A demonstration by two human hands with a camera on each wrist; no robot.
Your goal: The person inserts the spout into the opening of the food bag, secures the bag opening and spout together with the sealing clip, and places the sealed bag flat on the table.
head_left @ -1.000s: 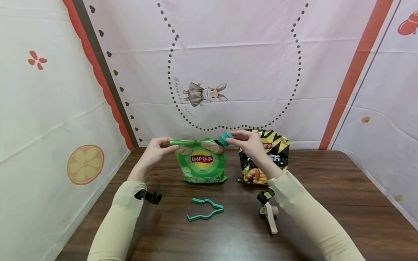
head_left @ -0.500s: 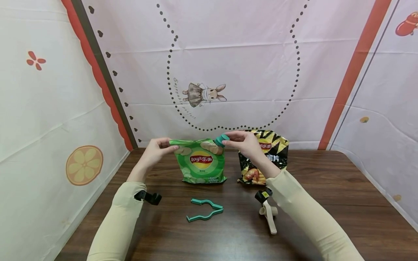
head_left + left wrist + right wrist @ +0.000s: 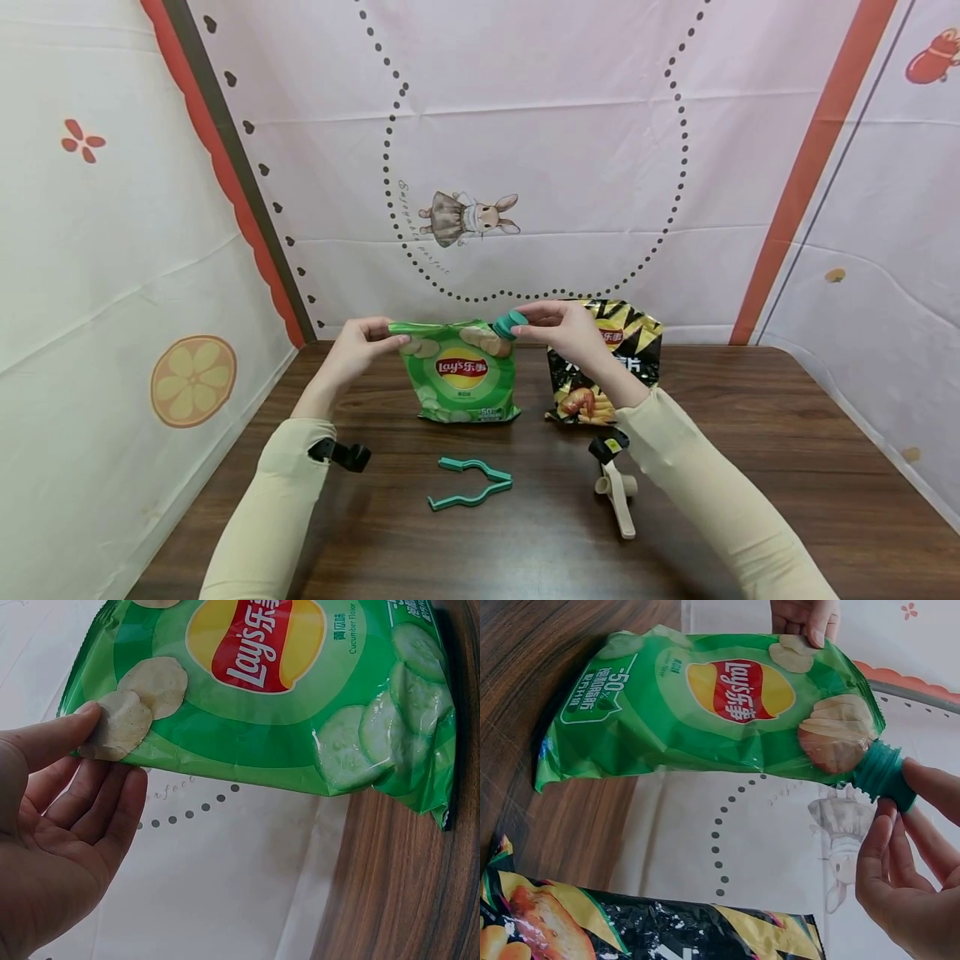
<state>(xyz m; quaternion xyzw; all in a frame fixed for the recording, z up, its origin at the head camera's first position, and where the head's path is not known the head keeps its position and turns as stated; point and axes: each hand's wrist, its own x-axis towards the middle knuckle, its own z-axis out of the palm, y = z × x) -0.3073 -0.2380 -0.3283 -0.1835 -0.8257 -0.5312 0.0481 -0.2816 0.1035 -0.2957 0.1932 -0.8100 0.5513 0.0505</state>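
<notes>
A green Lay's potato chip bag (image 3: 462,383) stands upright on the table, front towards me. My left hand (image 3: 352,354) pinches its top left corner between thumb and fingers; in the left wrist view the thumb (image 3: 64,727) presses on the printed front. At the opposite top corner, my right hand (image 3: 566,333) holds a teal ridged screw cap (image 3: 885,776) by thumb and fingertips. The cap's threaded end lies right at the bag's corner. Below the bag lies a teal bag clip (image 3: 472,483), its two arms spread apart.
A black and gold chip bag (image 3: 562,392) stands to the right, partly behind my right forearm. Nearer on the wooden table (image 3: 547,550) lies a beige handled piece with a round spout (image 3: 618,500), just below the right wrist camera. A printed cloth (image 3: 600,192) hangs behind.
The cap has shifted slightly left and turned in my right fingers, now sitting lower against the bag's corner. My left hand keeps its pinch, and the bag stays in place.
</notes>
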